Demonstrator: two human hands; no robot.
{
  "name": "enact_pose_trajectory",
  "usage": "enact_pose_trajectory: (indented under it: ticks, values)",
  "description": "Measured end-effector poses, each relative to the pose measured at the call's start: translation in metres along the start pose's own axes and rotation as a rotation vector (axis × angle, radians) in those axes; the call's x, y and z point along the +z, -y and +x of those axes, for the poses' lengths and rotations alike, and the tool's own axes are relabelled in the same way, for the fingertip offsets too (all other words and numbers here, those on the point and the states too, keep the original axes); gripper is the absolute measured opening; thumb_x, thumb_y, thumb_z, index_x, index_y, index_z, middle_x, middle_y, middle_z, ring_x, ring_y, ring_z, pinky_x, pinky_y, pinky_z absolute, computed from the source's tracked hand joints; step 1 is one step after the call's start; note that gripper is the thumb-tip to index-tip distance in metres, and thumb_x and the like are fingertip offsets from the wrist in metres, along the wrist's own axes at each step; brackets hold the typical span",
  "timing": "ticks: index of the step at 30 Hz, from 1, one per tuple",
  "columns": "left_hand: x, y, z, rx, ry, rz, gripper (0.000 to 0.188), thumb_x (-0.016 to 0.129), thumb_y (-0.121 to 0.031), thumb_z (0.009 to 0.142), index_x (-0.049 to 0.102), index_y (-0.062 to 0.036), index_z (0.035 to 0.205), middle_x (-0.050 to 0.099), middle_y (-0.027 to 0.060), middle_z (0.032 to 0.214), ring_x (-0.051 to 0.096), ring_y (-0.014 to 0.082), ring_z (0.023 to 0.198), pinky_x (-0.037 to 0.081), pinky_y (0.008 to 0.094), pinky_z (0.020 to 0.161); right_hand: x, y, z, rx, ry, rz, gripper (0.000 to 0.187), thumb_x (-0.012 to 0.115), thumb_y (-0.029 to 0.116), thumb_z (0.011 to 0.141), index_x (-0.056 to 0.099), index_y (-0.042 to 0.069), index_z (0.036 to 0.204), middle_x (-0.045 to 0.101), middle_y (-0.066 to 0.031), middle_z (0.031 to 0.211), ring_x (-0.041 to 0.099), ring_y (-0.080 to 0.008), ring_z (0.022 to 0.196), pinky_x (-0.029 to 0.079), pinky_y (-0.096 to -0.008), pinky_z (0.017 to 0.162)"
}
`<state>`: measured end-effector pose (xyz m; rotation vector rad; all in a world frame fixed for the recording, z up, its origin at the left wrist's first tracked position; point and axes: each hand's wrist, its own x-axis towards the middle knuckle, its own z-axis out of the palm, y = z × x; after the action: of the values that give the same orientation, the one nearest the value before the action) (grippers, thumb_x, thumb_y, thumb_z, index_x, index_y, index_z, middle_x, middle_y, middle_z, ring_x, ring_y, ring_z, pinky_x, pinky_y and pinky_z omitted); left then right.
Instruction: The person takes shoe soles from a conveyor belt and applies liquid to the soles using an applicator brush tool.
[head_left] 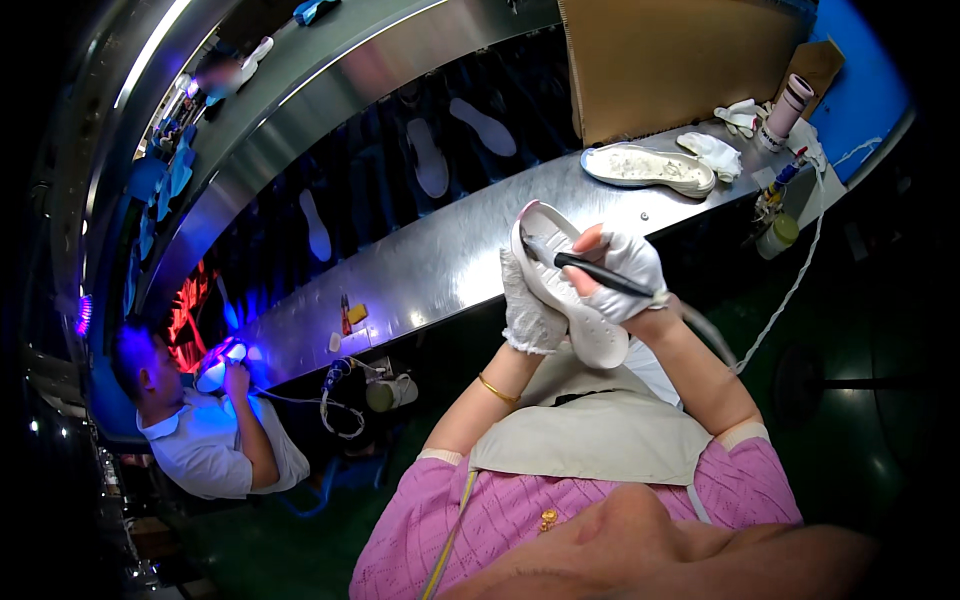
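Note:
A white shoe sole point(597, 338) is held tilted above the near edge of the metal bench, its hollow inner side facing up. My left hand point(530, 312), in a white glove, is closed around the sole's left side. My right hand point(635, 272) wears a white glove that leaves some fingertips bare. It grips a black-handled brush point(608, 277), whose pale tip is inside the sole near the far, pinkish end. A blurred grey hose shows beside my right wrist.
On the metal bench point(420, 265) lie another sole point(640, 165) filled with whitish bits, a white glove point(712, 155) and a pink bottle point(790, 105). Cardboard point(680, 65) stands behind. Pale insole-shaped pieces point(428, 158) rest beyond the bench. A co-worker point(210, 430) sits left, holding a lit shoe part.

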<state>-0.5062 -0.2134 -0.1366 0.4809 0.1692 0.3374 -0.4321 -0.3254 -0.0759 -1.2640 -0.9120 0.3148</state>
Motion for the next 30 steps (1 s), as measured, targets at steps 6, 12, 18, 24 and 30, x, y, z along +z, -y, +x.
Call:
enact_pose_trajectory:
  ticks: [6, 12, 18, 24, 30]
  values:
    - [-0.012, -0.015, 0.000, -0.106, 0.009, 0.026, 0.082, 0.037, -0.076, 0.088, 0.041, -0.0140, 0.141, 0.051, 0.0128, 0.136, 0.052, 0.0293, 0.122, 0.044, 0.0439, 0.104, -0.005, -0.007, -0.006, -0.152, -0.029, -0.214, 0.026, 0.068, -0.008, 0.080, 0.056, 0.003, 0.101, 0.064, -0.0051, 0.083, 0.061, -0.0080, 0.073, 0.051, -0.0225, 0.067]
    - [-0.014, -0.024, 0.002, -0.088, -0.013, 0.020, 0.076, 0.035, -0.071, 0.091, 0.047, -0.0110, 0.136, 0.056, 0.0134, 0.129, 0.055, 0.0295, 0.116, 0.044, 0.0430, 0.103, -0.003, -0.013, -0.017, -0.114, -0.001, -0.048, 0.022, 0.073, 0.000, 0.073, 0.065, 0.005, 0.092, 0.066, -0.0072, 0.080, 0.064, -0.0151, 0.071, 0.052, -0.0253, 0.067]
    - [-0.012, -0.034, 0.003, -0.160, 0.004, 0.096, 0.080, 0.033, -0.071, 0.091, 0.046, -0.0079, 0.138, 0.054, 0.0156, 0.135, 0.053, 0.0317, 0.121, 0.043, 0.0451, 0.104, -0.005, -0.012, -0.025, -0.280, 0.180, -0.307, 0.020, 0.074, -0.001, 0.070, 0.067, 0.006, 0.087, 0.064, -0.0073, 0.079, 0.062, -0.0196, 0.069, 0.050, -0.0274, 0.065]
    - [-0.025, -0.023, -0.022, -0.246, 0.179, 0.282, 0.086, 0.032, -0.075, 0.089, 0.039, -0.0091, 0.143, 0.051, 0.0116, 0.135, 0.052, 0.0244, 0.122, 0.042, 0.0382, 0.106, -0.025, -0.021, -0.045, 0.115, -0.028, -0.048, 0.016, 0.073, 0.002, 0.078, 0.059, 0.004, 0.085, 0.063, -0.0037, 0.079, 0.059, -0.0067, 0.069, 0.049, -0.0213, 0.065]
    - [-0.035, -0.006, -0.020, -0.296, 0.050, 0.182, 0.081, 0.035, -0.069, 0.091, 0.035, -0.0097, 0.146, 0.051, 0.0104, 0.137, 0.053, 0.0224, 0.122, 0.045, 0.0358, 0.104, -0.023, -0.026, -0.049, 0.059, 0.086, -0.179, 0.017, 0.075, 0.003, 0.076, 0.063, 0.004, 0.088, 0.064, -0.0042, 0.080, 0.061, -0.0103, 0.069, 0.050, -0.0236, 0.066]
